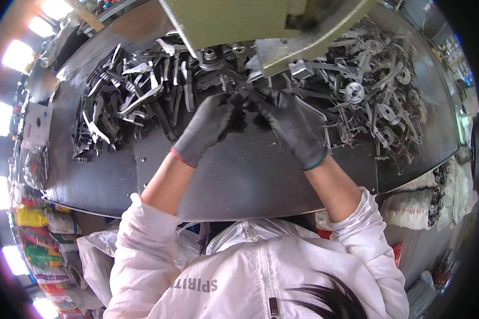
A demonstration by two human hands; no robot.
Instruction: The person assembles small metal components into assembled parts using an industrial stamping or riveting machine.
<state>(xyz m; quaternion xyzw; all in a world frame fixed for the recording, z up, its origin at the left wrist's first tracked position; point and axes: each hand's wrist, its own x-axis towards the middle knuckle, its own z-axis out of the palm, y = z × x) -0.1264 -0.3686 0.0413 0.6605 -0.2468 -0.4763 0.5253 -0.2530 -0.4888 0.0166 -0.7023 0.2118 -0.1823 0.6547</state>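
Observation:
My left hand (210, 121), in a dark grey glove with a red cuff edge, reaches to the foot of a green machine (234, 24). Its fingers are closed, and what they grip is hidden. Opposite it, my right hand (297, 126), gloved alike with a green cuff edge, also has its fingers pinched together close to the left fingertips. Any small dark piece between them blends with the gloves. Just beyond the fingers stands a round metal fitting (212, 59) under the machine. A bent silver rod (311, 108) lies beside my right hand.
Lever-shaped black and silver metal parts (143, 98) are heaped on the left of the dark metal table (245, 183). On the right is another heap of metal arms with round discs (380, 90). Colourful stacked sacks (40, 239) stand at lower left, white sacks (410, 207) at right.

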